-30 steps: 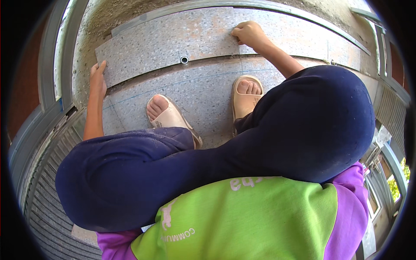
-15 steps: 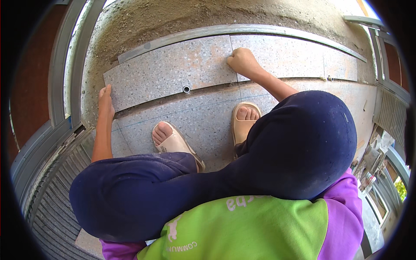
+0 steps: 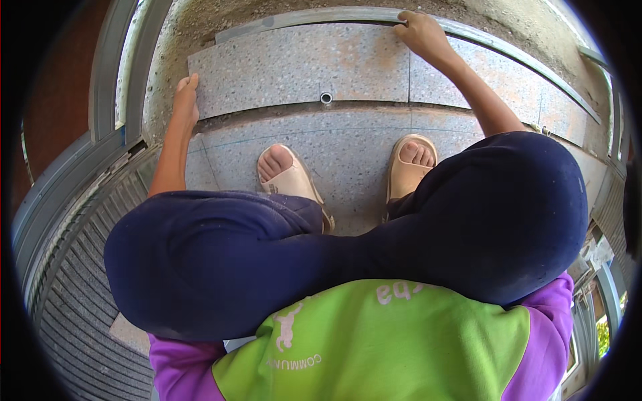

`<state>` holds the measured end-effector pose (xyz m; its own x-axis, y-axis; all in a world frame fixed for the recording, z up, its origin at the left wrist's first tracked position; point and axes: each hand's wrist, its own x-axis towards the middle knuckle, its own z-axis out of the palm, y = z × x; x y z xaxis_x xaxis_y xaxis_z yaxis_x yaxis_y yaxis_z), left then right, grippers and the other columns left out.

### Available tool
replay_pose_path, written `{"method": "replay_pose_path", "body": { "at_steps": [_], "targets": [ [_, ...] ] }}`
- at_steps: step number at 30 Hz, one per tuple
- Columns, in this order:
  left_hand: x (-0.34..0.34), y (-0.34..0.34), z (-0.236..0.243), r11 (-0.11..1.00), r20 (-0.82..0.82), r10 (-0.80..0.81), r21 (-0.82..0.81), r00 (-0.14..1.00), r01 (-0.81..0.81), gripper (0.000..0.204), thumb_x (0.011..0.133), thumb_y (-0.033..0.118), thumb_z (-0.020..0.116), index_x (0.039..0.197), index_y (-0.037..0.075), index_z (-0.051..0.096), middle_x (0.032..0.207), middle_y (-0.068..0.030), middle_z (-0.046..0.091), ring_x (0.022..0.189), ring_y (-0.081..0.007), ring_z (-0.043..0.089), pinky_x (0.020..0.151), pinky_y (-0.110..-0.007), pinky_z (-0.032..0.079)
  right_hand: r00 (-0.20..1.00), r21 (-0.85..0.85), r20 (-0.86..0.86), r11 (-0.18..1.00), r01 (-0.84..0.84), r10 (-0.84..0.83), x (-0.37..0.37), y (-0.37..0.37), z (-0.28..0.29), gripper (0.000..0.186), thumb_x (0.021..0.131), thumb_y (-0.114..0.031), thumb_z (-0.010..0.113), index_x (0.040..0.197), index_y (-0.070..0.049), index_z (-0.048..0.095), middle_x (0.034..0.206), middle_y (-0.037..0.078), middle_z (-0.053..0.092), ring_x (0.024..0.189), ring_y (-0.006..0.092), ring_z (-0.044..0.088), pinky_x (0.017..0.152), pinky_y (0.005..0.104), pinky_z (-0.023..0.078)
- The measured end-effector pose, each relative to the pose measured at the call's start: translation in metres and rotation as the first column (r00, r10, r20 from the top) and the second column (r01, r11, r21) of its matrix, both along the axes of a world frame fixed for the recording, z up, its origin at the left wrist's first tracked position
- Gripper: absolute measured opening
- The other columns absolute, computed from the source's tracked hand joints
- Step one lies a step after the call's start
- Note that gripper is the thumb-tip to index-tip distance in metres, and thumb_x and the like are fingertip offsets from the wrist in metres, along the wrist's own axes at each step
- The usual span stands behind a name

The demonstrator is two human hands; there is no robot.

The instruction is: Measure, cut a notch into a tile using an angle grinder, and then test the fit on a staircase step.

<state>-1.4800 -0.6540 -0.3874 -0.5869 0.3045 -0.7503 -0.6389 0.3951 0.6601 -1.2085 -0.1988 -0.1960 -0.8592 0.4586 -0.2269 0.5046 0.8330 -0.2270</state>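
Note:
A long speckled grey tile [image 3: 294, 67] lies across the far side, orange-brown dust smeared on its right part. My left hand [image 3: 186, 100] is closed against the tile's left end, thumb up along the edge; its other fingers are partly hidden. At the tile's far right corner, my right hand [image 3: 426, 39] bends over a long pale metal bar [image 3: 314, 18]. Its index finger reaches onto the bar, with the thumb beside the tile edge. A second speckled tile [image 3: 445, 77] continues to the right, past a straight joint.
A short round pipe end [image 3: 326, 98] sits at the first tile's near edge, over a dark gap. Nearer, my sandalled feet stand on a speckled slab [image 3: 348, 144] with a blue line. Rough sand [image 3: 194, 27] lies beyond; grey metal frames [image 3: 107, 73] rise at the left.
My right hand has gone from a fist on the tile joint to the metal bar at the far edge. My left hand stays at the tile's left end. The view has shifted.

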Motion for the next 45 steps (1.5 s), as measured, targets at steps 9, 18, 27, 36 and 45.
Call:
{"method": "replay_pose_path", "body": {
  "at_steps": [9,18,27,36,45],
  "targets": [
    [0.002,0.003,0.018,1.000,0.080,0.024,0.017,0.997,-0.025,0.040,0.104,0.028,0.057,0.130,-0.002,0.052,0.125,-0.0164,0.061,0.119,-0.0245,0.054,0.107,-0.039,0.038,0.986,-0.044,0.166,0.999,-0.016,0.023,-0.007,0.006,-0.020,0.027,0.078,-0.021,0.059,0.083,0.003,0.071,0.088,0.028,0.069,0.087,0.0450,0.068,0.084,0.0521,0.052],
    [-0.007,-0.024,0.004,0.998,0.006,-0.018,0.062,1.000,0.017,0.045,0.103,0.032,0.059,0.130,-0.004,0.054,0.128,-0.0148,0.061,0.121,-0.0229,0.052,0.110,-0.037,0.034,0.993,-0.071,0.109,0.996,0.053,-0.045,-0.011,-0.005,-0.030,0.022,0.071,-0.016,0.059,0.071,0.004,0.070,0.079,0.031,0.067,0.080,0.0466,0.068,0.078,0.0537,0.053],
    [-0.008,-0.010,0.016,0.998,0.010,-0.041,0.037,0.999,0.040,0.042,0.104,0.032,0.057,0.128,-0.002,0.054,0.128,-0.0125,0.059,0.121,-0.0217,0.050,0.110,-0.037,0.034,0.992,-0.036,0.124,0.999,-0.011,0.015,-0.008,0.006,-0.017,0.021,0.072,-0.014,0.059,0.073,0.003,0.071,0.078,0.029,0.068,0.079,0.0455,0.068,0.076,0.0504,0.054],
    [-0.005,-0.011,0.031,0.998,0.015,-0.038,0.042,0.999,0.038,0.041,0.104,0.032,0.057,0.128,-0.001,0.053,0.127,-0.0127,0.060,0.121,-0.0217,0.050,0.109,-0.037,0.035,0.994,-0.092,0.102,0.995,-0.031,0.040,-0.003,0.005,-0.003,0.027,0.081,-0.016,0.055,0.091,0.001,0.074,0.093,0.025,0.071,0.092,0.0427,0.068,0.089,0.0493,0.052],
    [-0.012,-0.018,0.026,0.997,-0.007,-0.051,0.052,0.999,0.051,0.041,0.104,0.032,0.057,0.127,-0.001,0.053,0.128,-0.0128,0.058,0.121,-0.0216,0.050,0.111,-0.037,0.033,1.000,-0.103,-0.009,0.995,-0.011,0.010,-0.004,0.007,0.001,0.026,0.080,-0.011,0.052,0.084,-0.001,0.075,0.091,0.026,0.071,0.090,0.0432,0.069,0.085,0.0502,0.053]
  ]
}}
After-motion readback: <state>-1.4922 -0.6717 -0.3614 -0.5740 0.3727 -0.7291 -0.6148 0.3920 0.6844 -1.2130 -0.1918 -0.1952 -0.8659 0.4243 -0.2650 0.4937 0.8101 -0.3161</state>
